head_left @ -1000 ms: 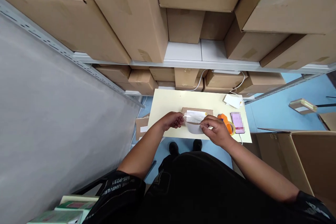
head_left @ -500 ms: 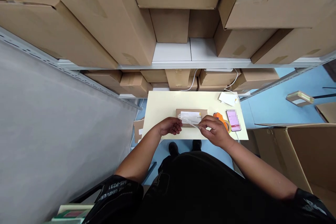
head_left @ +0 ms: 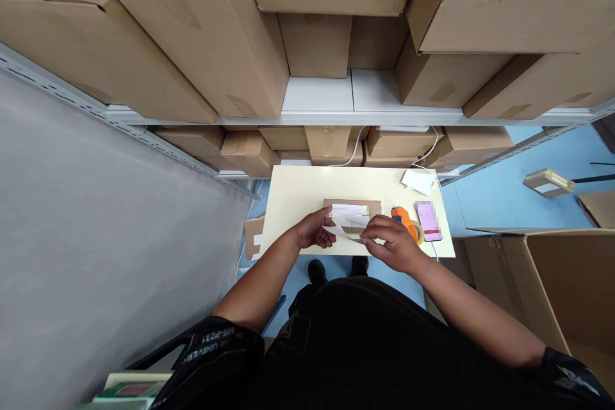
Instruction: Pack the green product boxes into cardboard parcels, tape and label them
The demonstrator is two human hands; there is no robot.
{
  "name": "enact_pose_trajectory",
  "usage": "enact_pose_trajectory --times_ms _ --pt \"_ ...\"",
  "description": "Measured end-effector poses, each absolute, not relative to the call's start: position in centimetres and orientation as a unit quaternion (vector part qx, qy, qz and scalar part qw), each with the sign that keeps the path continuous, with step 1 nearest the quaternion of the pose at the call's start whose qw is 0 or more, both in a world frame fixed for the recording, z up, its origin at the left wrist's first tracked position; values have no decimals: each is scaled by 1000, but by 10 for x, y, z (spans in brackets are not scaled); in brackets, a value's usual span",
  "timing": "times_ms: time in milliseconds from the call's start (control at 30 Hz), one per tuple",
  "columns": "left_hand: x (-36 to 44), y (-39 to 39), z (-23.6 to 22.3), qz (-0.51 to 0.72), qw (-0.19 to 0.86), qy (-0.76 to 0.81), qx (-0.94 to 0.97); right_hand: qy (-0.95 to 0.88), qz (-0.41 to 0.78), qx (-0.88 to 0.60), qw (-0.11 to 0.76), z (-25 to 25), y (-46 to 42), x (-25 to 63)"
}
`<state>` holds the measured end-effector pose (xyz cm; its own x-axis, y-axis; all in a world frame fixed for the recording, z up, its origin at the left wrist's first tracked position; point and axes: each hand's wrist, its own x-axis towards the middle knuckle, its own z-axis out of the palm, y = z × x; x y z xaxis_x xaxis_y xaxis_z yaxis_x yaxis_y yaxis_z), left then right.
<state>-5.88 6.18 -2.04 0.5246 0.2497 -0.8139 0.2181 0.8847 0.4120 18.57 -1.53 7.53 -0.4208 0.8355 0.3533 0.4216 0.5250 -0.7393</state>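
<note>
Blue floor (head_left: pixel 295 282) shows around the black shoes (head_left: pixel 317 271), up to the pale counter's (head_left: pixel 291 195) near edge; an open carton (head_left: pixel 519 269) stands to the right. By that edge the right hand (head_left: pixel 364 236) pinches one end of a thin white strip (head_left: pixel 344 234); the left hand (head_left: pixel 327 223) half curls at the other, its grip impossible to tell. Just beyond lies a labelled cardboard box (head_left: pixel 375 206), with bare surface leftward and behind, an orange tape dispenser (head_left: pixel 402 216) and phone (head_left: pixel 426 219) rightward. Box-filled shelving (head_left: pixel 293 118) bounds the back
</note>
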Motion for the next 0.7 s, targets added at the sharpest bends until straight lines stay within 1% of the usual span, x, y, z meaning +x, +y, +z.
enact_pose_trajectory --times_ms 133,267,400,500,600,700 --pt "-59 59 -22 49 833 483 264 -795 296 -394 355 74 -17 186" --pt "-62 57 -22 147 805 484 309 -777 320 -405 361 71 -18 187" --pt "-64 58 -17 235 758 495 354 -719 368 -444 387 61 -18 193" --pt "-64 57 -6 271 696 505 434 -629 409 -507 424 43 -19 199" --pt "-64 53 8 285 629 487 534 -487 435 -595 469 19 -19 202" --pt "-64 48 16 293 588 475 586 -378 450 -642 491 0 -20 201"
